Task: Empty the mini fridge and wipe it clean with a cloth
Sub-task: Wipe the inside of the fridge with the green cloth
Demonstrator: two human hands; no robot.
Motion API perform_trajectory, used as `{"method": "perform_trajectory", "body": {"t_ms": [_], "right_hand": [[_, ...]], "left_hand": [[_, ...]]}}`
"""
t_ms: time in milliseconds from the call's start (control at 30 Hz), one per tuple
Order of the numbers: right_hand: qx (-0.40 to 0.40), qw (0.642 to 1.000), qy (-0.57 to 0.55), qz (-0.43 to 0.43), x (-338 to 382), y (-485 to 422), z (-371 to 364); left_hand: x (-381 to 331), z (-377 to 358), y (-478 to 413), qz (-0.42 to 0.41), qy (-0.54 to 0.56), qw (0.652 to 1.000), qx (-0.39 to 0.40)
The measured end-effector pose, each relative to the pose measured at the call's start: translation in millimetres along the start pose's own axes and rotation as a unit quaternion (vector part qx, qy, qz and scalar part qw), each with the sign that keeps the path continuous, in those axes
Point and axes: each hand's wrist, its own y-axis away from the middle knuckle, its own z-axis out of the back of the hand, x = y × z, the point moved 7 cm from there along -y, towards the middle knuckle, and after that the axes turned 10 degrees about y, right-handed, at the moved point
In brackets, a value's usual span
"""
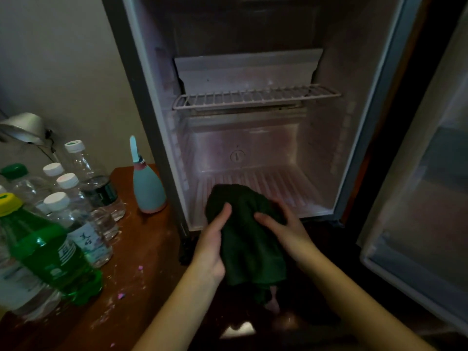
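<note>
Both the left hand (211, 245) and the right hand (283, 230) grip a dark green cloth (249, 239) before the open mini fridge (253, 148).

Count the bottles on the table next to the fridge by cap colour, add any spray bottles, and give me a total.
White-capped bottles: 4
Green-capped bottle: 1
Yellow-capped bottle: 1
Spray bottle: 1
Total: 7 with tops in view. Clear bottles cut off at the left edge are not counted.
</note>
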Motion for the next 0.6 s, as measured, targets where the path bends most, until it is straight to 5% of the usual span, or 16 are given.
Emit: {"method": "perform_trajectory", "body": {"t_ms": [100, 133, 200, 267, 333, 467, 600], "right_hand": [[-0.043, 0.996, 0.063, 0.046, -4, -10, 25], [-0.064, 0.994, 0.073, 0.056, -8, -14, 35], [-0.106, 0.989, 0.076, 0.069, -17, -21, 51], [-0.125, 0.986, 0.079, 0.079, -28, -26, 58], [-0.141, 0.980, 0.106, 0.093, -37, -33, 62], [-0.158, 0.967, 0.157, 0.126, -46, -42, 68], [-0.147, 0.967, 0.145, 0.149, -52, -40, 63]], "left_hand": [[-60, -13, -1, -0.248, -0.179, 0.951, -0.032], [-78, -25, 1, -0.340, -0.299, 0.891, -0.023], [-87, -46, -12, -0.452, -0.540, 0.710, -0.002], [-72, -49, -43, -0.454, -0.690, 0.564, 0.007], [-49, -45, -73, -0.403, -0.779, 0.479, 0.006], [-19, -50, -94, -0.308, -0.859, 0.406, 0.052], [-8, -46, -74, -0.373, -0.862, 0.300, 0.167]]}}
